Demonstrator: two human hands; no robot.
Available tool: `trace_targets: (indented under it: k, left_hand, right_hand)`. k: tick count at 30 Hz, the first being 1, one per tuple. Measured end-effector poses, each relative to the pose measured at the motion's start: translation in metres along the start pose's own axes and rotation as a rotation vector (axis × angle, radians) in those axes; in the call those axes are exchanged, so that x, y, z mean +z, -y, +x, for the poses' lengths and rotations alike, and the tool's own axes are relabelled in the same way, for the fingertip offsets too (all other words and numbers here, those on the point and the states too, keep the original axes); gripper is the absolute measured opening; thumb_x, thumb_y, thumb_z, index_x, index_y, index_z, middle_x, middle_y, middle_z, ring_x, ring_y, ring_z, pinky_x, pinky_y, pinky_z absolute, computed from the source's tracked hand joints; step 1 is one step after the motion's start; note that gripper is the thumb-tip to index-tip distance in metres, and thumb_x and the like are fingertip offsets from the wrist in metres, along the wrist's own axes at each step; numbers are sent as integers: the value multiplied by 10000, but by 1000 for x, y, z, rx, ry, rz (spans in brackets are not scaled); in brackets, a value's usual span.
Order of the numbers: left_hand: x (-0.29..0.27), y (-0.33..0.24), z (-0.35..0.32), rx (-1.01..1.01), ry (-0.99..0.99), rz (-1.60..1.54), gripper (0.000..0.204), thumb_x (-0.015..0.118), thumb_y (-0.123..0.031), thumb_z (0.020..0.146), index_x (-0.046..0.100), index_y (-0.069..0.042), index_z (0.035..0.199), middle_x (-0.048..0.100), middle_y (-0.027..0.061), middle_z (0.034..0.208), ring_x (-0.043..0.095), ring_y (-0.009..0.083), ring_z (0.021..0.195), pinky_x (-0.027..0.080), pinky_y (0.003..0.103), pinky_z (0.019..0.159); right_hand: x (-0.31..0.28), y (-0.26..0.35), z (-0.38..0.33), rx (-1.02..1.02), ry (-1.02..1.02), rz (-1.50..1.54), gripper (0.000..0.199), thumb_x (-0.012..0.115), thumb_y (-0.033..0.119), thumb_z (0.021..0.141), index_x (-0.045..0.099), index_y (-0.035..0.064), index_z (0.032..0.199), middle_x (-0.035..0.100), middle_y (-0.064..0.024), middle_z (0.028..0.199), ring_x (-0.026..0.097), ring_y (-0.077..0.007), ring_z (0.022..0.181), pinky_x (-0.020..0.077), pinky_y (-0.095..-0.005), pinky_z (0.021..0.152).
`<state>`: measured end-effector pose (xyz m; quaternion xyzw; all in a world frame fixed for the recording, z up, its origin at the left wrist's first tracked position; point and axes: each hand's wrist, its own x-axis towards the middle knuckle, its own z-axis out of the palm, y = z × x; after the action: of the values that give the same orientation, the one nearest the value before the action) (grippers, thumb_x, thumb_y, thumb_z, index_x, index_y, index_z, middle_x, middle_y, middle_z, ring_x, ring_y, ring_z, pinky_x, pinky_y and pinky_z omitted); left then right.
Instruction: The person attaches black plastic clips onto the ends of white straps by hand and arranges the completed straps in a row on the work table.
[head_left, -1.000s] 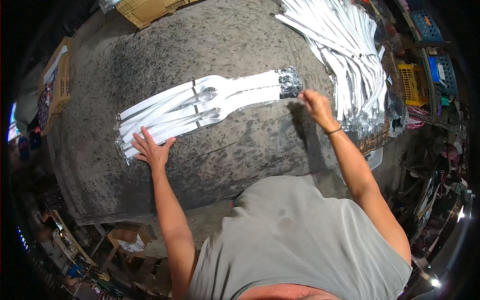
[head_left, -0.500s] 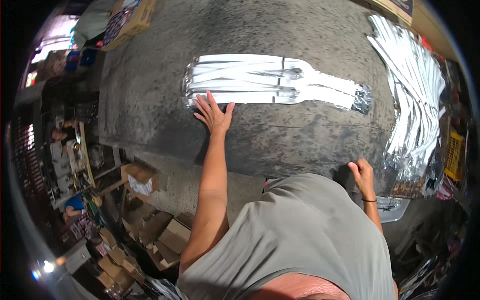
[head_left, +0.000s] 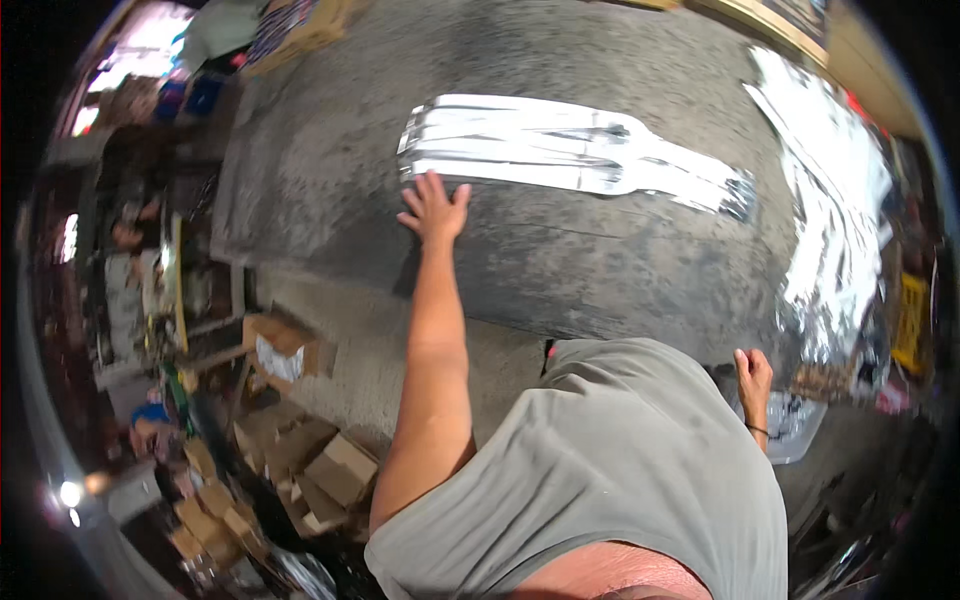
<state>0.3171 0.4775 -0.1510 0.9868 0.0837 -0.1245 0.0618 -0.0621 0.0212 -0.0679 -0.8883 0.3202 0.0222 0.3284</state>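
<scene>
A long bundle of shiny silver foil sheets (head_left: 560, 150) lies flat across a grey stone-like table (head_left: 330, 170). My left hand (head_left: 435, 208) is spread flat on the table, its fingertips touching the near edge of the bundle's wide left end. My right hand (head_left: 753, 377) hangs by the table's near right edge, fingers loosely apart, holding nothing. My grey shirt (head_left: 610, 470) fills the lower middle of the view.
A large pile of silver foil pieces (head_left: 835, 210) covers the table's right end. Cardboard boxes (head_left: 320, 465) lie on the floor at lower left, with an open box (head_left: 285, 350) near the table. A yellow crate (head_left: 912, 320) stands at far right.
The view has swung left. My right hand left the bundle's narrow end and dropped to the table's near edge. My left hand stays pressed at the bundle's wide end.
</scene>
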Motion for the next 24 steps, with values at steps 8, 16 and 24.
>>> trace_targets:
  k: [8, 16, 24]
  left_hand:
    - [11, 14, -20, 16, -116, 33, 795, 358, -620, 871, 104, -149, 1459, 24, 152, 1514, 10, 323, 1396, 53, 541, 1090]
    - [29, -10, -50, 135, -96, 85, 768, 317, -614, 893, 93, -150, 1463, -21, 148, 1516, -32, 319, 1397, 10, 527, 1096]
    - [52, -83, -152, 875, -23, 212, 750, 438, -556, 869, 215, -125, 1441, 110, 162, 1506, 62, 367, 1384, 37, 560, 1077]
  right_hand:
    - [31, -55, -48, 101, -61, 72, 258, 541, 225, 880, 512, -12, 782, 513, -204, 731, 483, -364, 664, 405, -405, 616]
    - [37, -100, -117, 530, 48, 70, 495, 518, 435, 872, 528, -31, 705, 545, -234, 705, 495, -379, 660, 411, -421, 629]
    - [42, -127, -195, 707, 84, 84, 375, 590, 380, 833, 608, 6, 821, 616, -148, 747, 581, -265, 716, 453, -381, 683]
